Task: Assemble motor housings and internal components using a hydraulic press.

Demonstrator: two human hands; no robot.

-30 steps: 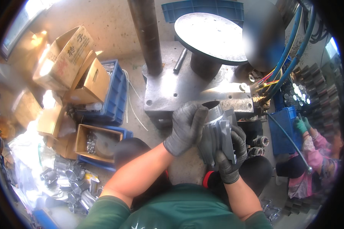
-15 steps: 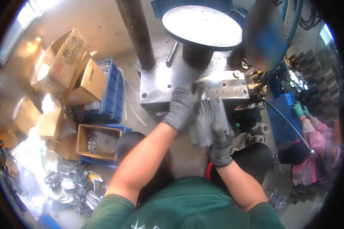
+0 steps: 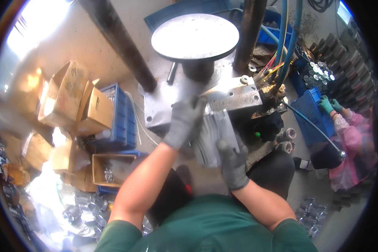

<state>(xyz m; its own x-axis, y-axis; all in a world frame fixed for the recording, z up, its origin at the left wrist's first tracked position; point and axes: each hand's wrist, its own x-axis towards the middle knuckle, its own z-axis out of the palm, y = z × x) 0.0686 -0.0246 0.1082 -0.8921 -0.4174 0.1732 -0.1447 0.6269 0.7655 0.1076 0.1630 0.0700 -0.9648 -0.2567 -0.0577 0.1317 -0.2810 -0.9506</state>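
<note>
In front of my body I hold a ribbed grey metal housing (image 3: 213,140), slightly blurred and tilted. My left hand (image 3: 183,122), in a grey glove, closes on its upper left end. The gloved right hand (image 3: 233,165) grips the lower right side, its fingers partly hidden behind the piece. Just beyond both hands lies the thick metal base plate (image 3: 159,105) of a press. On it stand a round metal disc (image 3: 195,37) on a dark pedestal and a short metal rod (image 3: 171,73) at the disc's left.
Dark columns (image 3: 117,44) rise beside the disc. Cardboard boxes (image 3: 67,96) and a blue crate (image 3: 124,122) stand left, above shiny metal parts (image 3: 86,210). Hoses (image 3: 287,50) hang at right. A co-worker in pink (image 3: 350,138) reaches to a blue bin (image 3: 311,109).
My head view has shifted, so the press appears further left. Both hands still hold the ribbed housing, which sits slightly left and lower in the picture.
</note>
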